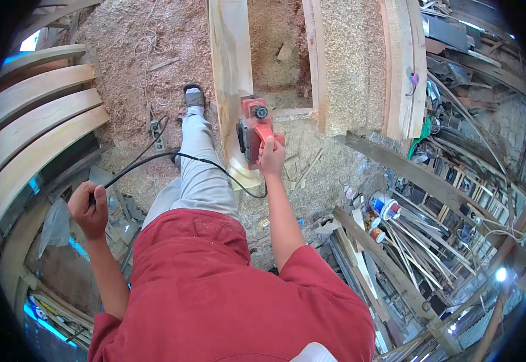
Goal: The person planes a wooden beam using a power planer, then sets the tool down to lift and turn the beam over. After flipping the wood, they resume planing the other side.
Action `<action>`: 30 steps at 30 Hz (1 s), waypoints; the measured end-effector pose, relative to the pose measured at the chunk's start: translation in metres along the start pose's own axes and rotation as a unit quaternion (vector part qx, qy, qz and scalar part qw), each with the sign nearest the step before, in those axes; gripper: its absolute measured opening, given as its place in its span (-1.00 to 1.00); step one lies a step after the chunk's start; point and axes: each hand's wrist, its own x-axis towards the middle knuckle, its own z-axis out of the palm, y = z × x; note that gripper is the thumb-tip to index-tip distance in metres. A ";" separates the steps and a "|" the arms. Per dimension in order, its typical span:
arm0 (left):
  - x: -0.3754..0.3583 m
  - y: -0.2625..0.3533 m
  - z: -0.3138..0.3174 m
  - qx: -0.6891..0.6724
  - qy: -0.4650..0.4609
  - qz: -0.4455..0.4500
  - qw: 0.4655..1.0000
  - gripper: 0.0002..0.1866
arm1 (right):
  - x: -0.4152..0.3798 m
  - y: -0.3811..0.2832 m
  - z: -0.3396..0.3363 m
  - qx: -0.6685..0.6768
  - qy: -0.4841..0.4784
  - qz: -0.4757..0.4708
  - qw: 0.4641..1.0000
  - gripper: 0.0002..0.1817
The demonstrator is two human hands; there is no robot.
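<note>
A red electric hand planer (pixel 252 130) rests on the near end of a long pale plank (pixel 231 54). My right hand (pixel 271 158) is wrapped round its rear handle. From the planer's back a black power cord (pixel 184 157) loops across in front of my legs to the left. My left hand (pixel 89 208) is closed on this cord, out to my left side and well apart from the plank. The planer's underside is hidden against the wood.
Wood shavings (pixel 118 45) cover the ground. A power strip (pixel 157 135) lies by my foot. Curved timbers (pixel 45 117) are stacked at left. More planks (pixel 403 66) stand to the right, with a beam (pixel 420 172), scrap strips (pixel 411 247) and a white bucket (pixel 384 206).
</note>
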 end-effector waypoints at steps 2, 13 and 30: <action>0.014 -0.001 0.002 -0.003 0.001 0.000 1.000 -0.66 | 0.009 -0.011 0.007 -0.012 0.002 -0.016 1.000 -0.46; 0.117 -0.016 0.015 0.003 0.013 0.010 1.000 -0.63 | 0.078 -0.056 0.058 -0.032 -0.004 -0.073 0.997 -0.52; 0.262 -0.024 0.030 0.043 0.017 0.022 0.999 -0.66 | 0.156 -0.122 0.122 -0.082 0.015 -0.118 0.990 -0.48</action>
